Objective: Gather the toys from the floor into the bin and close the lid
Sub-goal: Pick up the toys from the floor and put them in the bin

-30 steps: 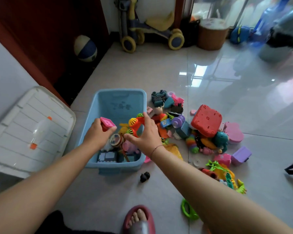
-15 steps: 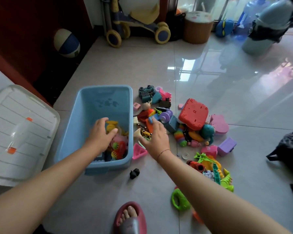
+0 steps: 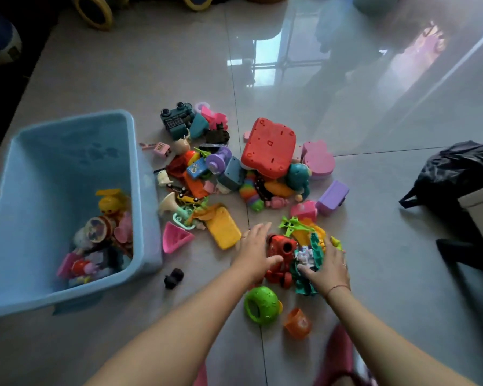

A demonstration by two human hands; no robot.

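The light blue bin (image 3: pixel 135 174) stands open at the left with several toys (image 3: pixel 103 229) in its near end. A heap of toys lies on the tiles to its right, topped by a big red block (image 3: pixel 268 147). My left hand (image 3: pixel 255 250) lies flat against the left side of a red toy (image 3: pixel 282 245) at the heap's near edge, thumb under it. Spread over a teal and green toy (image 3: pixel 313 253) right beside it is my right hand (image 3: pixel 329 268). Both toys rest on the floor. The lid is out of view.
Near my arms lie a green ring toy (image 3: pixel 261 303), an orange piece (image 3: pixel 297 323) and a small black toy (image 3: pixel 173 277). A pink triangle (image 3: pixel 175 236) and a yellow slab (image 3: pixel 223 228) sit between bin and hands. A black bag (image 3: pixel 457 168) is at the right.
Both hands left the bin and swung right to the near edge of the heap, closing in on the red and teal toys. The view tilted down; the lid dropped out of sight.
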